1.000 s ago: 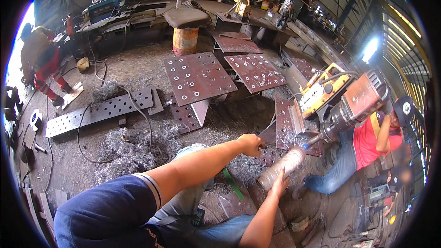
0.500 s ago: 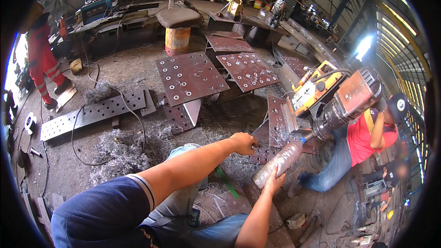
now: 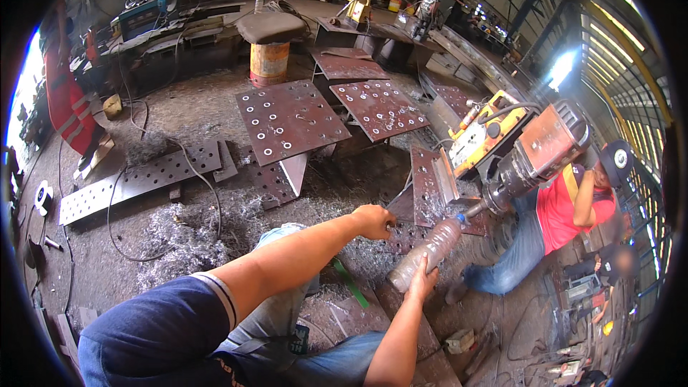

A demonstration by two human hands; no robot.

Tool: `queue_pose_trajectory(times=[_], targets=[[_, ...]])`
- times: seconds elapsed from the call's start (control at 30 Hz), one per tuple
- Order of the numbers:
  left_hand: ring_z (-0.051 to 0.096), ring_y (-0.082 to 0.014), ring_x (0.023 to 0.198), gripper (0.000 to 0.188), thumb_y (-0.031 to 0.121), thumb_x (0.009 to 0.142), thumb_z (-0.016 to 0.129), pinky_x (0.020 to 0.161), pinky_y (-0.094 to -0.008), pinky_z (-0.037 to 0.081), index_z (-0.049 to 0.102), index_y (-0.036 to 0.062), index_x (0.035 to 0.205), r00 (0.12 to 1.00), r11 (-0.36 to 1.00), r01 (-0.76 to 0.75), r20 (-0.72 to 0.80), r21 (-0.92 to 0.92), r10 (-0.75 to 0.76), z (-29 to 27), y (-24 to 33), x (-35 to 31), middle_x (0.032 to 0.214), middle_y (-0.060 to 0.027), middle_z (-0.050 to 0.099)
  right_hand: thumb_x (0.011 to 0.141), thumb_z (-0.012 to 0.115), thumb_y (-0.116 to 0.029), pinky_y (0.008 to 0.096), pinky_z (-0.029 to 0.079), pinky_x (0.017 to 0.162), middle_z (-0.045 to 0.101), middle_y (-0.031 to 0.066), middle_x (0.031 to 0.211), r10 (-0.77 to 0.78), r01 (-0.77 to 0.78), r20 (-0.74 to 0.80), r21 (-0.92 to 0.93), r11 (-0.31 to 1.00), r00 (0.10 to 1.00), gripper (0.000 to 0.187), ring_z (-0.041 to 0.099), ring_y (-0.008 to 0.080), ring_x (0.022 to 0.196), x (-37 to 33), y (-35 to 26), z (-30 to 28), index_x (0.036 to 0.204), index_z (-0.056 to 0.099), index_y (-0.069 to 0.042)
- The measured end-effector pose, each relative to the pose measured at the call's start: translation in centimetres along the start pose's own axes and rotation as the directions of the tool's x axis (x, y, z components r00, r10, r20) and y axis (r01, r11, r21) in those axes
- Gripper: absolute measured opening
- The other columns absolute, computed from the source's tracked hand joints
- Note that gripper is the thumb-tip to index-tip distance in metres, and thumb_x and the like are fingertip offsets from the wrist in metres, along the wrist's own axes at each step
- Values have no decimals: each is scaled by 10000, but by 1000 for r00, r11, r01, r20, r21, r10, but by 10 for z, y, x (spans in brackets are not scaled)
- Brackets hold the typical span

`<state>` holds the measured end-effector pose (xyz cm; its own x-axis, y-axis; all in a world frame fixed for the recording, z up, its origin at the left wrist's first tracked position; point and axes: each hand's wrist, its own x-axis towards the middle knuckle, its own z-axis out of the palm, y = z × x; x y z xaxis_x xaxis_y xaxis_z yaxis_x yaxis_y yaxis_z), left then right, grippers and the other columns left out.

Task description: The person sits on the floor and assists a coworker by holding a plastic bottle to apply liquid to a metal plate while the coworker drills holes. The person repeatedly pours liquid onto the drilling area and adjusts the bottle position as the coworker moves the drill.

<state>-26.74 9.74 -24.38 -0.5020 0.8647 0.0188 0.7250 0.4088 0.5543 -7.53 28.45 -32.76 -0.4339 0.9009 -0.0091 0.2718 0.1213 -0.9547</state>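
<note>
My right hand (image 3: 423,279) is wrapped round the lower part of a clear plastic bottle (image 3: 434,247). The bottle is tilted, its blue cap (image 3: 460,219) pointing up and right, close to the cutter end of a yellow and orange magnetic drill (image 3: 548,140). From this view I cannot tell whether the cap touches the drill. My left hand (image 3: 373,222) is closed in a loose fist, left of the bottle and above a drilled steel plate; whatever is inside its fingers is hidden. The drill stands on a reddish-brown plate (image 3: 426,172) with metal shavings about it.
Drilled brown plates (image 3: 292,118) lie ahead, with a long perforated plate (image 3: 143,180) and heaped shavings (image 3: 188,240) to the left. A cable (image 3: 208,190) crosses the floor. One co-worker (image 3: 555,222) sits at the right beside the drill; another person (image 3: 68,107) is at far left.
The view has shifted slightly, so most things sit a little further left. My right hand still grips the bottle near the drill, and my left stays closed. The person at far left has moved.
</note>
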Motion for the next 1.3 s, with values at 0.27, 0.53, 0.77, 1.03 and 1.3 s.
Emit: queue_pose_trajectory(times=[0.27, 0.53, 0.77, 1.03, 1.3], targets=[[703, -340, 1011, 439, 435, 820, 689, 900, -443, 555, 723, 155, 1156, 1000, 1000, 13, 4, 12, -13, -1, -1, 1, 1033, -118, 754, 901, 741, -465, 439, 508, 962, 605, 221, 1291, 203, -225, 126, 200, 954, 971, 751, 632, 308, 1131, -4, -11, 0, 1351, 518, 93], [698, -330, 1051, 457, 410, 829, 647, 939, -447, 544, 697, 196, 1230, 996, 999, 36, 75, 33, -39, -5, 5, 1, 1105, -98, 747, 912, 717, -476, 438, 526, 953, 620, 197, 1291, 336, -391, 215, 316, 865, 917, 745, 641, 307, 1128, -3, -12, -4, 1377, 511, 68], [697, -334, 1046, 456, 426, 832, 658, 937, -451, 544, 701, 196, 1224, 999, 1000, 5, 49, 16, -6, 2, -1, 6, 1082, -112, 749, 912, 721, -475, 446, 529, 955, 610, 200, 1310, 364, -412, 210, 277, 868, 908, 758, 635, 314, 1144, 1, -10, -8, 1397, 499, 64], [707, -338, 1001, 432, 418, 812, 682, 894, -448, 559, 725, 167, 1161, 1000, 1000, -5, 3, 25, 5, 3, -5, 3, 1018, -113, 758, 916, 713, -490, 460, 520, 958, 588, 218, 1341, 365, -422, 234, 273, 865, 901, 789, 619, 323, 1163, 4, -2, -3, 1412, 483, 79], [702, -338, 1022, 421, 381, 803, 670, 900, -450, 561, 728, 180, 1169, 1000, 1000, 11, 21, -24, -11, -2, -2, -1, 1053, -122, 751, 908, 708, -529, 470, 502, 990, 565, 216, 1374, 353, -393, 207, 207, 896, 913, 830, 598, 321, 1198, 1, -1, -4, 1427, 470, 73]])
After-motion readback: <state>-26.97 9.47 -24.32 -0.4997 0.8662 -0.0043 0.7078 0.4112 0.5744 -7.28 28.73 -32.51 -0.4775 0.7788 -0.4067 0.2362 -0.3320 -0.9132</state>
